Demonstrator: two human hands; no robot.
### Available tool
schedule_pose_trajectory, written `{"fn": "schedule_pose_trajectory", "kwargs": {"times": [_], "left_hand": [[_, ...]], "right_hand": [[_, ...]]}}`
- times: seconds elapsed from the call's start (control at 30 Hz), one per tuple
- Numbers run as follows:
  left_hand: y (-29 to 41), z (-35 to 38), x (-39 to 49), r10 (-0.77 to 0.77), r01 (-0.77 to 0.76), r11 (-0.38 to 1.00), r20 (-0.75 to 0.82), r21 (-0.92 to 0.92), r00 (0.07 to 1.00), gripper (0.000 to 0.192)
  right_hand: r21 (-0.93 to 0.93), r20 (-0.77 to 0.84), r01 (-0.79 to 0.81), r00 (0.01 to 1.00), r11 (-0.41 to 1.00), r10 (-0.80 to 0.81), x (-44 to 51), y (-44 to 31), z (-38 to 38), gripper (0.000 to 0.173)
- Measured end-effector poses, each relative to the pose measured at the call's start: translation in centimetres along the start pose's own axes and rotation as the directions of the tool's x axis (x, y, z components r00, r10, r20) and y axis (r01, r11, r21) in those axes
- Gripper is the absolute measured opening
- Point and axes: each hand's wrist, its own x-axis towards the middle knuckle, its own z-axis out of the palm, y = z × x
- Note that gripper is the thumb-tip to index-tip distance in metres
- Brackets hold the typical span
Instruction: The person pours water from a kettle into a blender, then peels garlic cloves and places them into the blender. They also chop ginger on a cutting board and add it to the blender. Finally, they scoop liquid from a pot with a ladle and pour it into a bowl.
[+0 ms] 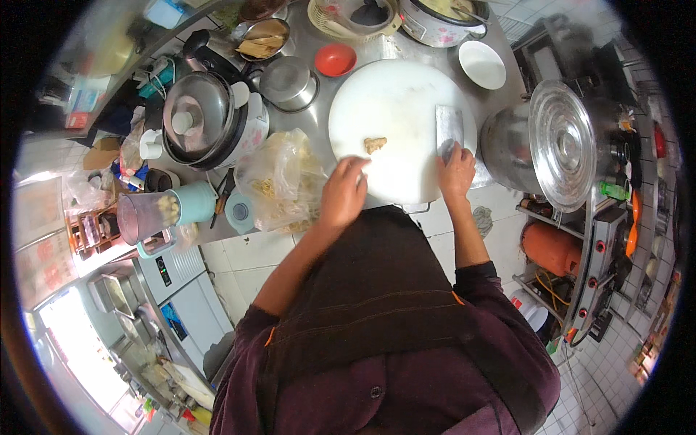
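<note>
A round white cutting board [402, 92] lies on the metal table in front of me. On its right part rests a cleaver [449, 122] with a broad metal blade. My right hand [457, 173] is at the near end of the cleaver, fingers around its handle area. A small light-brown piece of food [375, 144], resembling ginger root, lies left of the board's middle. Just below it, over the board's left edge, is my left hand [345, 190], fingers curled and apart, with nothing visible in them.
Around the board stand a red bowl [335, 60], a white bowl [482, 65], a lidded metal pot [288, 84] and a tall pot [505, 147] with a metal lid [563, 145]. Plastic bags of food [283, 179], a blender [163, 209] and a lidded cooker [198, 117] are at left.
</note>
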Motion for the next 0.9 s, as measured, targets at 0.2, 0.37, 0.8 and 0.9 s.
{"fn": "schedule_pose_trajectory", "kwargs": {"times": [0.2, 0.37, 0.8, 0.9], "left_hand": [[-5.8, 6.5, 5.6, -0.191, 0.189, 0.971, 0.001, 0.144, 0.982, 0.040], [-8.1, 8.7, 6.8, -0.270, 0.259, 0.957, 0.076, 0.129, 0.960, 0.040], [-9.6, 11.5, 6.3, -0.204, 0.205, 0.978, -0.052, 0.022, 0.978, 0.030], [-9.9, 11.5, 6.2, -0.138, 0.140, 0.990, -0.069, 0.025, 0.988, 0.031]], "right_hand": [[0.127, 0.208, -0.130, 0.973, 0.983, 0.102, 1.4, 4.4, -0.6, 0.066], [0.113, 0.411, -0.375, 0.861, 0.920, 0.301, -1.0, 6.7, -0.5, 0.072], [0.441, 0.402, -0.236, 0.915, 0.866, 0.045, -2.7, -0.4, -5.3, 0.025], [0.361, 0.291, 0.038, 0.945, 0.932, -0.151, -3.7, -4.8, -6.4, 0.019]]}}
